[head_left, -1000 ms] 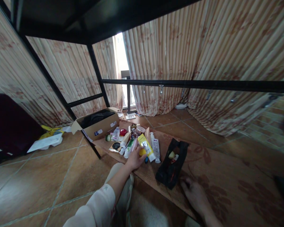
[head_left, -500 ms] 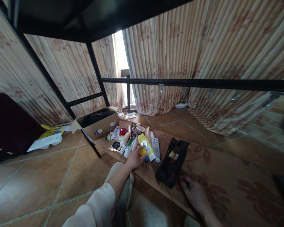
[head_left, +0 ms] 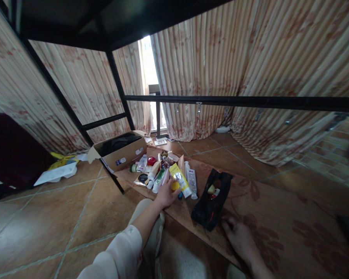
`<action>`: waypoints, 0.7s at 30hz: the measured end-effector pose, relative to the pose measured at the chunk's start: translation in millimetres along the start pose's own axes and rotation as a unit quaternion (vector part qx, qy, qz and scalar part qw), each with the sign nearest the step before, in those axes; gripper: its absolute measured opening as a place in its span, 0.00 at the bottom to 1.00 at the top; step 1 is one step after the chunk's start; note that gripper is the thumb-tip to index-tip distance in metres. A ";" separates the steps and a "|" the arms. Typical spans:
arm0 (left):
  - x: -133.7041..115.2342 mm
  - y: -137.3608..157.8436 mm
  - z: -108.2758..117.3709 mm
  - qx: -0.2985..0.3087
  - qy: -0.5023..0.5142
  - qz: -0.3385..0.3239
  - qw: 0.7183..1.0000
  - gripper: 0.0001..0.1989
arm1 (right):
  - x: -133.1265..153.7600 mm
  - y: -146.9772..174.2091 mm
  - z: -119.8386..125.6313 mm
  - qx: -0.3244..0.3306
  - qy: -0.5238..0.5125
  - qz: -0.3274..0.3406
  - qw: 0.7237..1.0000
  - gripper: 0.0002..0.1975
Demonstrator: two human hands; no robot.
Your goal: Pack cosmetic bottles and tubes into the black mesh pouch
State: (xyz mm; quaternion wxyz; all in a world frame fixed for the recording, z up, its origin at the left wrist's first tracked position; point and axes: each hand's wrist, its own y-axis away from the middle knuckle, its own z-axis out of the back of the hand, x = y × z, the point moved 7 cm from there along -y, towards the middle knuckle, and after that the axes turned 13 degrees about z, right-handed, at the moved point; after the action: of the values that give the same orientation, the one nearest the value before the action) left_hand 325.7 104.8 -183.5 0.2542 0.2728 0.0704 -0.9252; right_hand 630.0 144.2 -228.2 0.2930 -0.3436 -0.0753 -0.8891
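Setting: a home, by appearance; which room cannot be told. Evidence: floor-length floral curtains (head_left: 203,69), pleated, with daylight at a narrow gap (head_left: 150,64); brown floor tiles (head_left: 61,217) with pale grout; brick-patterned surface (head_left: 334,141) at far right. Black metal furniture frame (head_left: 221,101) spans the view. Household belongings: dark maroon suitcase (head_left: 14,155) at left, open cardboard box (head_left: 130,157), and personal-care tubes (head_left: 182,182) clustered on a flower-patterned brown cloth (head_left: 270,221).
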 end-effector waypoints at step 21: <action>-2.3 1.4 1.1 -0.006 0.000 -0.006 1.000 0.20 | 0.0 -0.6 0.9 0.000 0.013 0.002 1.000 0.20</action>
State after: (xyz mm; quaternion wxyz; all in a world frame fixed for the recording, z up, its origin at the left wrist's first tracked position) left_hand 327.5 104.3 -181.4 0.2499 0.2709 0.0778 -0.9263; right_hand 630.2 145.0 -227.5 0.2957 -0.3319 -0.0707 -0.8930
